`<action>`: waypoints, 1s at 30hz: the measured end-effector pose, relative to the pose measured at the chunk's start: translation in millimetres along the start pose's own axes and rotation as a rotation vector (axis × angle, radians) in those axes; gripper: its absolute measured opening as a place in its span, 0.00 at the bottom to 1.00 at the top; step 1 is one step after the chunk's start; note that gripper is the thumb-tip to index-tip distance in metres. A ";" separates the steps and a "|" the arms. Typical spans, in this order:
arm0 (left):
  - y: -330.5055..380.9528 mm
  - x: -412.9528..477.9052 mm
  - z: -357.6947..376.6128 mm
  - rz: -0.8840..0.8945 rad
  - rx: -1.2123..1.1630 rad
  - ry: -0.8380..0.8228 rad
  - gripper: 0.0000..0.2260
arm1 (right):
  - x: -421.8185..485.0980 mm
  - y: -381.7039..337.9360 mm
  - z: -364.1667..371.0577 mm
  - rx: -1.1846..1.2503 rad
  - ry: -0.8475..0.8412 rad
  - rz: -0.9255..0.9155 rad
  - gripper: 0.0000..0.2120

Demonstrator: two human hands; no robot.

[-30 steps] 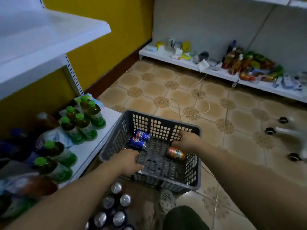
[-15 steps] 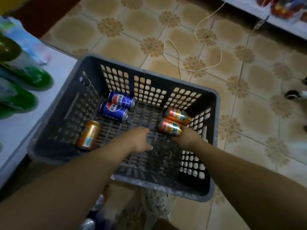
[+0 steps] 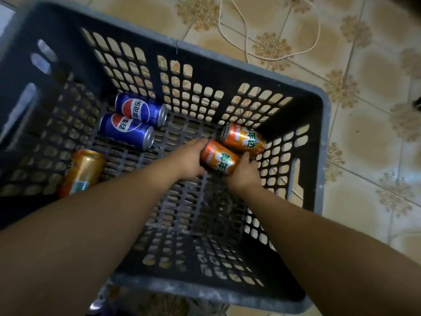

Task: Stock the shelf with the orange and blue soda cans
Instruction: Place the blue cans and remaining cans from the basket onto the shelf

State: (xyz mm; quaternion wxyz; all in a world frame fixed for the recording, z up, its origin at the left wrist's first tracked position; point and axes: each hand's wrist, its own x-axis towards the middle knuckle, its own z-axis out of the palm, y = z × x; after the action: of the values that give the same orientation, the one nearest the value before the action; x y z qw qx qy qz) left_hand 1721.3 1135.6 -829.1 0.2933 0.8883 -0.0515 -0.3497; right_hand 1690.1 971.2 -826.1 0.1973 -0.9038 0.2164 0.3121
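A dark grey perforated crate (image 3: 323,137) sits on the tiled floor with cans lying on their sides in it. Two blue cans (image 3: 127,131) (image 3: 141,109) lie side by side at the back left. A gold-orange can (image 3: 83,171) lies at the left. Two orange cans are at the right: the nearer orange can (image 3: 218,157) lies between my hands, the farther orange can (image 3: 243,139) just behind it. My left hand (image 3: 190,157) touches the nearer can's left end. My right hand (image 3: 245,173) curls around its right end.
A white cord (image 3: 246,37) loops on the patterned tile floor beyond the crate. A corner of a white shelf (image 3: 4,17) shows at the top left. Upright can tops (image 3: 100,304) show below the crate's near edge.
The view has dropped closer over the crate. My left hand has moved right from the crate floor to the nearer orange can, and my right hand has closed around its other end.
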 end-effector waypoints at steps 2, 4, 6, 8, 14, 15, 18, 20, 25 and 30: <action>-2.1 0.1 0.4 -0.009 -0.025 -0.016 0.42 | -0.5 2.1 5.7 -0.102 0.025 -0.074 0.34; -3.5 -1.5 1.7 -0.016 -0.049 -0.024 0.42 | 0.1 4.3 8.1 -0.055 0.017 -0.094 0.30; -5.7 -3.6 0.9 -0.029 -0.086 -0.001 0.41 | -2.6 2.7 6.3 0.078 -0.002 -0.113 0.27; -8.4 -7.3 -3.9 -0.059 -0.146 0.010 0.40 | -11.3 -5.3 -0.1 0.225 0.010 -0.170 0.27; 0.1 -49.8 -34.4 -0.050 -0.240 -0.067 0.41 | -64.1 -46.9 -40.2 0.316 0.026 -0.396 0.30; 4.7 -62.2 -42.6 -0.029 -0.269 -0.066 0.40 | -76.3 -53.5 -49.4 0.335 0.025 -0.422 0.31; 20.1 -110.1 -74.3 0.019 -0.421 -0.041 0.40 | -121.7 -77.3 -84.5 0.415 0.022 -0.492 0.35; 31.9 -149.1 -100.7 0.064 -0.500 0.002 0.38 | -156.9 -96.4 -111.9 0.458 0.042 -0.538 0.37; 57.6 -261.1 -168.4 0.126 -0.532 0.232 0.36 | -263.6 -152.1 -173.1 0.551 0.090 -0.695 0.35; 68.4 -399.1 -229.4 0.137 -0.538 0.469 0.32 | -386.7 -210.5 -209.5 0.564 0.067 -0.899 0.34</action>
State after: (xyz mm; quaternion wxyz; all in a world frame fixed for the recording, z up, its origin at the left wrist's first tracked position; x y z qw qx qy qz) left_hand 1579.2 1308.9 -421.3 0.5433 0.8298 0.0517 -0.1168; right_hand 1623.5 1146.3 -375.9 0.5399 -0.8287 -0.1107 0.0975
